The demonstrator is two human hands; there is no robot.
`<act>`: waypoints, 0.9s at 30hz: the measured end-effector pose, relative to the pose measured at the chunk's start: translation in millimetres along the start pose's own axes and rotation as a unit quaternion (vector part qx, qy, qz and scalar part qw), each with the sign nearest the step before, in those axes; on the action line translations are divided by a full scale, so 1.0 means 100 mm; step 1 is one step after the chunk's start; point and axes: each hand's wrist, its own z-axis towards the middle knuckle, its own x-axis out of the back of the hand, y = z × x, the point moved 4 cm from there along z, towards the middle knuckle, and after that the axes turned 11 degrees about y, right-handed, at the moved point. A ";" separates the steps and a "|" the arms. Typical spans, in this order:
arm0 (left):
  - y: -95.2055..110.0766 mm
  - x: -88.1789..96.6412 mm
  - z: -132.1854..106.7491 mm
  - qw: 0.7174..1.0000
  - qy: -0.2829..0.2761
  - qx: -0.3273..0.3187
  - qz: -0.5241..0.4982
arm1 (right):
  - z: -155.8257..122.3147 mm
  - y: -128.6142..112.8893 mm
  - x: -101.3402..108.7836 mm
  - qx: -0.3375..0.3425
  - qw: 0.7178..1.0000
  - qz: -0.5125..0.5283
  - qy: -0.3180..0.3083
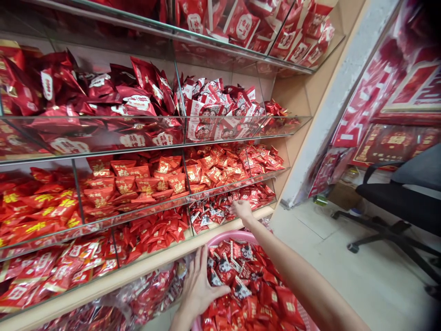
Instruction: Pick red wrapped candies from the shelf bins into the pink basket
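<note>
A pink basket (pixel 225 238) heaped with small red sweet packets (pixel 251 285) sits low in front of me. My left hand (pixel 198 287) rests on the basket's left side, fingers spread over the packets and rim. My right hand (pixel 241 210) reaches forward into the lowest right glass bin (pixel 220 209) of red-and-white packets; its fingers are curled down among them, and whether they hold any is hidden.
Glass-fronted shelves (pixel 138 138) full of red sweet bags rise on the left. A wooden ledge (pixel 113 278) runs below them, with plastic-wrapped packets underneath. A black office chair (pixel 396 202) stands on the tiled floor at right, beside red decorations on the wall.
</note>
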 end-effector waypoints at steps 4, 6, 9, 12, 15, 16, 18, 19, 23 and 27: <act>0.01 0.02 0.00 1.000 0.002 0.005 0.009 | -0.13 0.00 0.22 0.003 1.000 0.018 -0.011; 0.01 0.03 0.00 1.000 0.005 0.008 0.006 | -0.21 0.03 0.37 0.003 1.000 0.028 -0.013; 0.02 0.03 0.00 1.000 0.005 0.007 0.000 | -0.35 0.11 0.60 0.000 0.999 0.041 -0.014; 0.02 0.03 0.00 1.000 0.009 0.005 -0.005 | -0.50 0.23 0.78 -0.002 0.998 0.051 -0.025; 0.02 0.02 0.00 1.000 0.014 0.001 -0.018 | -0.65 0.33 0.89 0.018 0.998 0.046 -0.043; 0.02 0.02 0.00 1.000 0.016 0.000 -0.023 | -0.70 0.36 0.90 0.025 0.998 0.041 -0.050; 0.01 0.02 0.00 0.999 0.020 0.000 -0.030 | -0.79 0.42 0.91 0.039 0.997 0.026 -0.065; 0.01 0.02 0.00 0.999 0.021 0.000 -0.032 | -0.82 0.45 0.91 0.048 0.996 0.015 -0.075; 0.01 0.02 0.00 0.999 0.023 -0.004 -0.038 | -0.95 0.56 0.84 0.097 0.987 -0.039 -0.125; 0.00 0.02 0.00 0.999 0.025 -0.001 -0.043 | -1.03 0.61 0.81 0.138 0.972 -0.112 -0.151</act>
